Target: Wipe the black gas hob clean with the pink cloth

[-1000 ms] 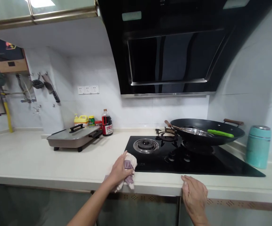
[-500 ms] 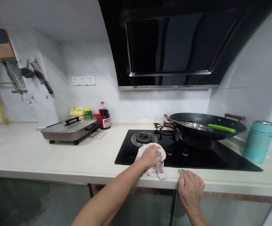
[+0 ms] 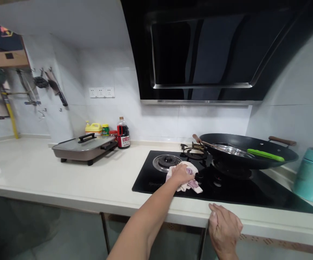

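My left hand (image 3: 183, 174) is closed on a white and purple cloth (image 3: 195, 185) and presses it against the black glass cooktop (image 3: 156, 196). The cloth lies bunched just in front of the left burner (image 3: 166, 162), partly covered by my fingers. A control knob (image 3: 199, 178) sits at the cloth's right edge. Curled up against the front edge of the countertop (image 3: 91, 187), my right hand (image 3: 225, 225) shows nothing held in it.
On the right burner stands a large black wok (image 3: 275, 159) with a metal lid or bowl (image 3: 230, 150) and a green-handled utensil (image 3: 266, 155) inside. A turquoise flask (image 3: 312, 177) is at far right. An electric pan (image 3: 78, 153) and a sauce bottle (image 3: 123, 135) stand at left.
The cloth under my left hand has moved forward and to the right over the cooktop, off the counter edge. My right hand stays at the counter edge. The view has shifted a little.
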